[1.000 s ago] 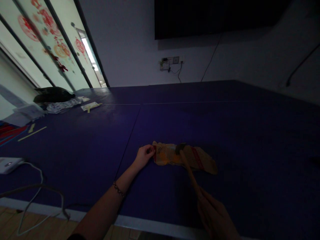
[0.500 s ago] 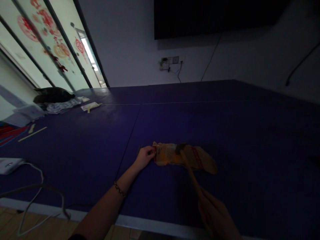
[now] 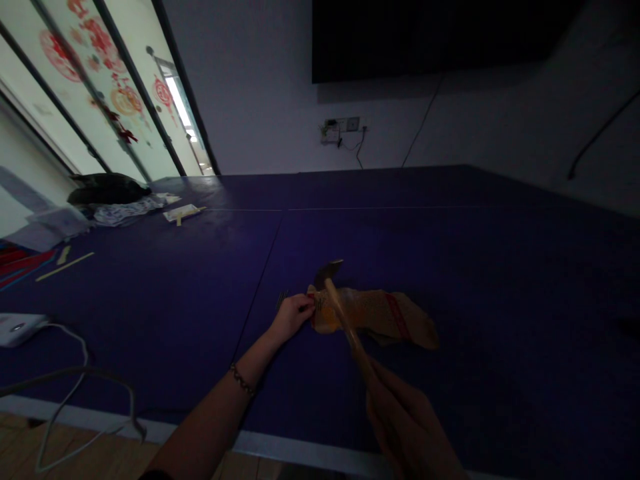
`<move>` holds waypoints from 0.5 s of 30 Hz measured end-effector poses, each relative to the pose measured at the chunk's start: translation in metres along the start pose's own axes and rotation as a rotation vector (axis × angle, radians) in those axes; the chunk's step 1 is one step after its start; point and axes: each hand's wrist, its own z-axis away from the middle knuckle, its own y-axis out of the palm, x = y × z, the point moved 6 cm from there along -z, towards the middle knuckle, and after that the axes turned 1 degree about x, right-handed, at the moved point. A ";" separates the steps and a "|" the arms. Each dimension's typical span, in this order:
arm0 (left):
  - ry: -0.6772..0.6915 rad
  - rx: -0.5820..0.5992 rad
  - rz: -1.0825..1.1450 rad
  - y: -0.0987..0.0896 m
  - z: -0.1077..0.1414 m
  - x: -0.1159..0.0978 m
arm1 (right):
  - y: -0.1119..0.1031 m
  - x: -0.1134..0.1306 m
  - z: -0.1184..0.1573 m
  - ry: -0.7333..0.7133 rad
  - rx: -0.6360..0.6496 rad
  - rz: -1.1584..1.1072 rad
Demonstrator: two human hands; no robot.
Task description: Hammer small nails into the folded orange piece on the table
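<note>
Left hand [image 3: 293, 316] pinching bag [image 3: 373, 315] left edge, right hand [image 3: 407, 430] grasping hammer [image 3: 343, 310], head now raised leftward, open table [image 3: 450, 227] beyond.

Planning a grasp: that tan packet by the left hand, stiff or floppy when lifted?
Probably floppy: the packet lies flat and wrinkled on the table. Likely light, since the left hand pins only its end. It may slide on the smooth tabletop.
</note>
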 end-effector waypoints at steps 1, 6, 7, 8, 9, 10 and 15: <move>0.005 0.002 -0.004 0.000 0.000 0.000 | 0.008 0.003 0.000 -0.009 0.031 0.034; 0.011 0.000 0.024 0.003 0.000 0.004 | 0.027 0.002 -0.005 0.002 0.121 0.153; 0.011 -0.008 0.032 0.003 0.000 0.005 | 0.029 0.001 -0.005 0.005 0.132 0.172; 0.010 -0.015 0.038 0.003 0.000 0.006 | 0.031 0.000 -0.006 0.005 0.140 0.191; 0.011 -0.018 0.043 0.003 0.000 0.007 | 0.032 0.000 -0.006 0.003 0.150 0.211; 0.013 -0.017 0.045 0.004 0.000 0.007 | 0.033 0.000 -0.006 0.000 0.158 0.229; 0.026 0.002 0.037 0.005 0.000 0.008 | 0.031 0.000 -0.007 -0.018 0.163 0.256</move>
